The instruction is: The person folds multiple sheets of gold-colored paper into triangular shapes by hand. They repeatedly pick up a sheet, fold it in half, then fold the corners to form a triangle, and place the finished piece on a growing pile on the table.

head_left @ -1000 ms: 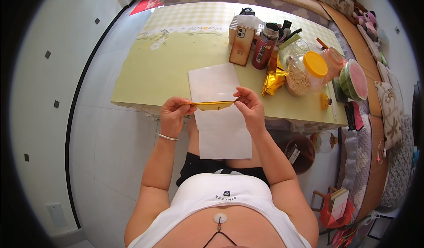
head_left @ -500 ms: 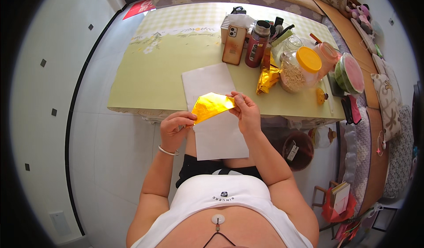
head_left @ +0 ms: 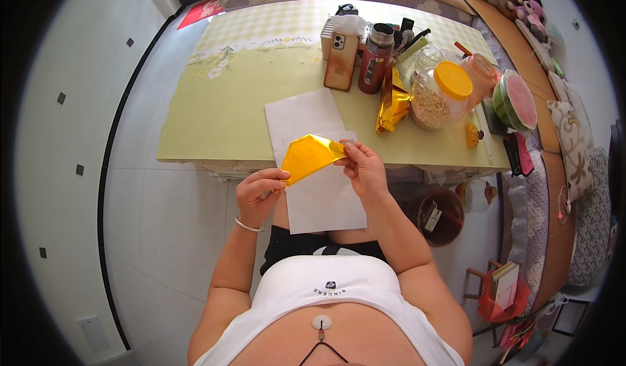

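A folded sheet of shiny gold foil paper (head_left: 309, 160) is stretched between my two hands, above the table's near edge. My left hand (head_left: 259, 188) pinches its lower left corner between thumb and fingers. The upper right corner sits in the grip of my right hand (head_left: 358, 164). Beneath the foil lie white paper sheets (head_left: 326, 206), partly on the table and partly over my lap. More gold foil, a crumpled folded bundle (head_left: 393, 104), rests on the table to the right.
On the green-covered table (head_left: 222, 118) stand a phone (head_left: 341, 61), a red thermos (head_left: 375, 62), a yellow-lidded jar (head_left: 440, 95) of pale pieces and a cut watermelon (head_left: 518, 102). A dark red bin (head_left: 441, 217) is on the floor at right.
Both hands keep hold of the gold foil paper. Its tilt has altered slightly, so its face shines less brightly. The view has shifted a little.
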Demonstrator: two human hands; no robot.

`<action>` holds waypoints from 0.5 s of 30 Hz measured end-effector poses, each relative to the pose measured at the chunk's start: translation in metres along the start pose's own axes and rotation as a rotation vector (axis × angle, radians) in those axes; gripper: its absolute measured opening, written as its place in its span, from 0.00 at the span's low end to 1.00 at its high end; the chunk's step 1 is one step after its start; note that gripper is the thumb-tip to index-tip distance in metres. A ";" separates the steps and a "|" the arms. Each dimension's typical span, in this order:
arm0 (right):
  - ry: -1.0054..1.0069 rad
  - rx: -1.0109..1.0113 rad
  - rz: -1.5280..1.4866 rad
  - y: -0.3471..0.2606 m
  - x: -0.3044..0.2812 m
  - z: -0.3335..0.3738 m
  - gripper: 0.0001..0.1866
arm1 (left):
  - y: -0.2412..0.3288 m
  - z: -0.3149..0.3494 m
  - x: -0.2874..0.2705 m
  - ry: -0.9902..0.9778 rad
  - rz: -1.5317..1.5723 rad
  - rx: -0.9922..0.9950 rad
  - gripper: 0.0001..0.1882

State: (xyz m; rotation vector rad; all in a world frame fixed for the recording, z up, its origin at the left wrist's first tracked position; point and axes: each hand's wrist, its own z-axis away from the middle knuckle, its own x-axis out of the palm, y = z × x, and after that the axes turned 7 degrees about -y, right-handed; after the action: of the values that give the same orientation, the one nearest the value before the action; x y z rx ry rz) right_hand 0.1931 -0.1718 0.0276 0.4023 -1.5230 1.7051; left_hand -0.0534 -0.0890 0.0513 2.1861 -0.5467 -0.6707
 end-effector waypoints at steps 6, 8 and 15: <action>-0.049 -0.156 0.056 0.010 0.000 -0.001 0.12 | -0.006 0.006 0.002 0.056 0.113 -0.052 0.10; -0.089 -0.197 0.151 0.007 0.000 0.004 0.13 | -0.005 0.005 0.004 0.102 0.172 -0.084 0.12; -0.262 -0.312 0.420 -0.004 0.004 0.023 0.15 | -0.008 0.002 -0.002 0.272 0.483 -0.304 0.08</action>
State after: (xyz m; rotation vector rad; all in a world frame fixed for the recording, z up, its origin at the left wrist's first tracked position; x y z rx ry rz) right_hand 0.1873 -0.1918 0.0382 0.1498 -2.1486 1.7273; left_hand -0.0546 -0.0843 0.0440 1.7312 -0.7397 -0.1776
